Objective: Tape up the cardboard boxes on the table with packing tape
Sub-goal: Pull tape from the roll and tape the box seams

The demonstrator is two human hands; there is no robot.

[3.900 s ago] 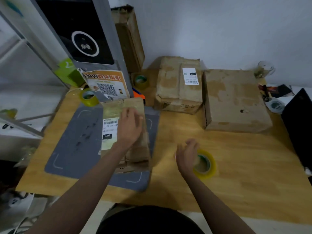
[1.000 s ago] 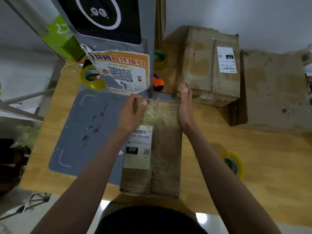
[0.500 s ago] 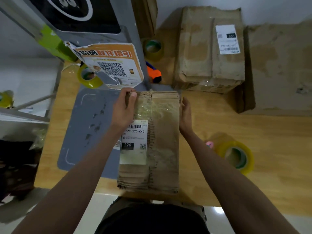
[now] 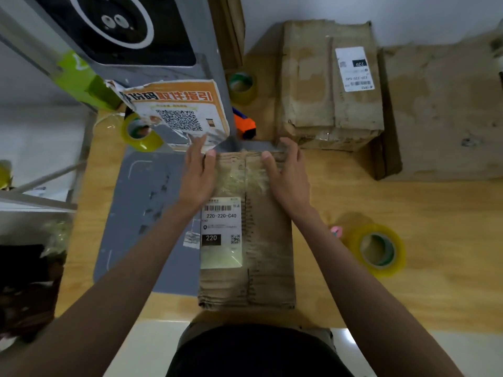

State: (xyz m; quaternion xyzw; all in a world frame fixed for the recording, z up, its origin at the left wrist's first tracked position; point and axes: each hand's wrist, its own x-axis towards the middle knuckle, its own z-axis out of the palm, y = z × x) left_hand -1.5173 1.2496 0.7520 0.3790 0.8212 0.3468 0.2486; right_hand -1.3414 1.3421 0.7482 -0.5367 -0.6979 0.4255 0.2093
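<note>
Here both hands lie flat on the far end of the narrow box (image 4: 246, 232), fingers straight and spread, gripping nothing. The left hand (image 4: 196, 174) presses along the box's left top edge, its fingertips reaching past the far end toward the torn orange poster (image 4: 177, 115). The right hand (image 4: 285, 172) presses the right side of the top, thumb lying beside the centre seam. Between them a glossy patch of clear tape shows over the seam, so my judgement is that the step in hand is smoothing down or checking tape at that far end, not laying a new strip.

The box sits lengthwise in front of the person, partly on the grey mat (image 4: 147, 208) and partly on the bare desk (image 4: 408, 202), with a white shipping label (image 4: 221, 232) on its left half. The seam nearer the person looks rough, and I cannot tell whether tape covers it.

If it does not, the next move calls for one hand to leave the box and fetch the tape roll (image 4: 377, 250) lying to the right, well clear of the box, while the other keeps the flaps closed. Two more boxes, a labelled one (image 4: 326, 85) and a larger one (image 4: 446, 110), wait at the back of the desk; further rolls (image 4: 140, 133) lie at the left and by the stand (image 4: 242, 87).
</note>
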